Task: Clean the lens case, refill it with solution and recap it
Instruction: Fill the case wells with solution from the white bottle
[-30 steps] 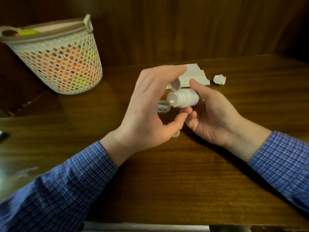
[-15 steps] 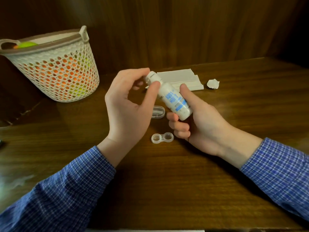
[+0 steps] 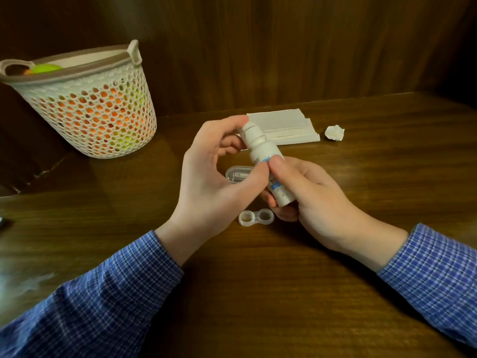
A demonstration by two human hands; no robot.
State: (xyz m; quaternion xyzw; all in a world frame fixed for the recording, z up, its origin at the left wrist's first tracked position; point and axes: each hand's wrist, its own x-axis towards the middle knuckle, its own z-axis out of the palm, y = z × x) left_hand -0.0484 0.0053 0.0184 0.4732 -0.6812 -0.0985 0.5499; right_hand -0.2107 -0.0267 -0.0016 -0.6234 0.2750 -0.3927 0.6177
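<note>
- Wood-grain table [image 3: 258, 293] under everything; near half bare, so both forearms have room to rest while the hands work above it.
- Lens case [image 3: 256, 217] flat on the table, just below the hands, both wells open and facing up. Caps not on it. Sits right under the bottle, so I judge it's staged for a short tilt-and-pour.
- Right hand [image 3: 309, 200] wrapped around the lower body of the bottle [image 3: 260, 148], thumb pressed on the label. It carries the weight and keeps the bottle tilted, top pointing away and left.
- Left hand [image 3: 206, 177] pinches the bottle's top end, fingertips on the cap area, thumb low against the body. Reads as working the cap; can't tell if it's opening or closing, or whether the cap is fully seated.
- Clear plastic piece [image 3: 238, 173] on the table behind the left hand, partly hidden. Could be a lid or holder; can't tell.
- Folded tissue stack [image 3: 286, 125] farther back, within reach of either hand, likely the wiping supply.
- Crumpled tissue wad [image 3: 334, 132] right of the stack, apart from it; looks like a used wipe set out of the way.
- Mesh basket [image 3: 85, 109] far left against the wall, orange and green items inside. Well clear of the work.
</note>
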